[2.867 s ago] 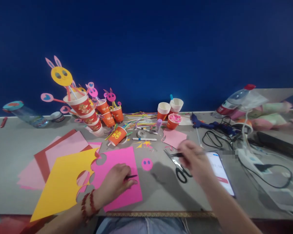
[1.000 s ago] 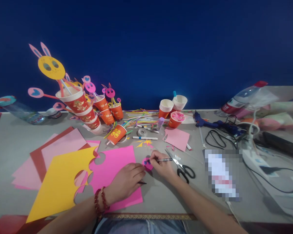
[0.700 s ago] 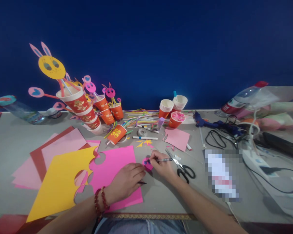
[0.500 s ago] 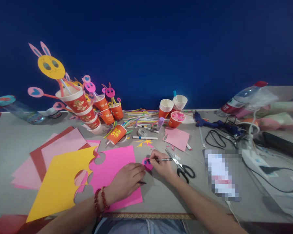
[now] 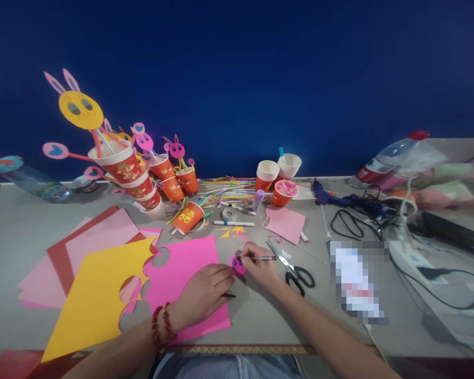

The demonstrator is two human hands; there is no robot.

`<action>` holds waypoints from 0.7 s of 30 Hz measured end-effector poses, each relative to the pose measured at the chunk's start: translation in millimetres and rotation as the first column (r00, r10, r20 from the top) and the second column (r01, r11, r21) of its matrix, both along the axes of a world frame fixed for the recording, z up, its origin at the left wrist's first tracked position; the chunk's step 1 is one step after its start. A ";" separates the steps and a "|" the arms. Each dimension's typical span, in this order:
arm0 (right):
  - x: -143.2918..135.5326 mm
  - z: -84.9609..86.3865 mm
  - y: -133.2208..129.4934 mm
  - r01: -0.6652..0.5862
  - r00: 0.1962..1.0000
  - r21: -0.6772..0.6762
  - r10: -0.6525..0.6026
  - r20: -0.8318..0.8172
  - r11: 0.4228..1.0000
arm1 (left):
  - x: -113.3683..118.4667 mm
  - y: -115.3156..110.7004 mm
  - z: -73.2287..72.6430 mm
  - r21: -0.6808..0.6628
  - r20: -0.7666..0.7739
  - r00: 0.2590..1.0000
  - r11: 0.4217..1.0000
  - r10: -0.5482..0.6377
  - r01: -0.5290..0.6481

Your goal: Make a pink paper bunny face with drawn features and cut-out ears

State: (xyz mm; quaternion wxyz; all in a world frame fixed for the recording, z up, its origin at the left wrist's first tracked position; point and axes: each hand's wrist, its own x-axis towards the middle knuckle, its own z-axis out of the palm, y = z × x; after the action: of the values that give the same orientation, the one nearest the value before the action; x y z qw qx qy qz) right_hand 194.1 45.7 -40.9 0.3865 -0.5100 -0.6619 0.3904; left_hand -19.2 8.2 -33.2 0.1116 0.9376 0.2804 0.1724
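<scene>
My right hand grips a slim pen, its tip on a small pink paper circle. Dark blue marks show on the circle, which lies on the grey table. From the left, the fingertips of my left hand hold the circle's edge, with the palm over a bright pink sheet that has round cutouts. A dark pointed thing sticks out beneath the left fingers; its other end is hidden. Black-handled scissors lie partly open just right of my right hand.
A yellow sheet overlaps the pink one. Behind stand stacked red cups with paper bunny figures, a tipped red cup, a tape roll and a marker. On the right are a glue gun, cables, a bottle and a power strip.
The whole view has shifted very slightly to the left. Both hands keep their places on the pink circle, and the pen has barely moved.
</scene>
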 end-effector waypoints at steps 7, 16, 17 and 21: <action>0.9 -3.5 0.4 -0.005 1.000 0.020 0.006 -0.030 1.000 | 1.1 0.2 2.8 0.007 0.013 1.000 1.000 0.004 -0.004; 1.9 -7.8 -0.9 0.029 0.999 0.034 -0.027 -0.047 0.999 | 0.2 -0.2 -1.6 0.015 -0.001 1.000 1.000 0.005 -0.005; 1.7 -7.6 -1.0 0.026 0.999 0.031 -0.025 -0.043 0.999 | 0.1 -0.2 -1.4 0.015 0.001 1.000 1.000 0.003 -0.003; 1.0 -5.6 -1.0 0.008 1.000 0.024 -0.007 -0.026 1.000 | 0.2 -0.2 0.5 0.009 -0.005 1.000 1.000 0.005 -0.005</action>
State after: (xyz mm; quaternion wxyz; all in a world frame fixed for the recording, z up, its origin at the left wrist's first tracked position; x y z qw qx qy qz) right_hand 195.1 44.8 -46.5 0.4027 -0.5025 -0.6596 0.3876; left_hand -19.0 8.0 -32.7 0.1064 0.9378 0.2824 0.1716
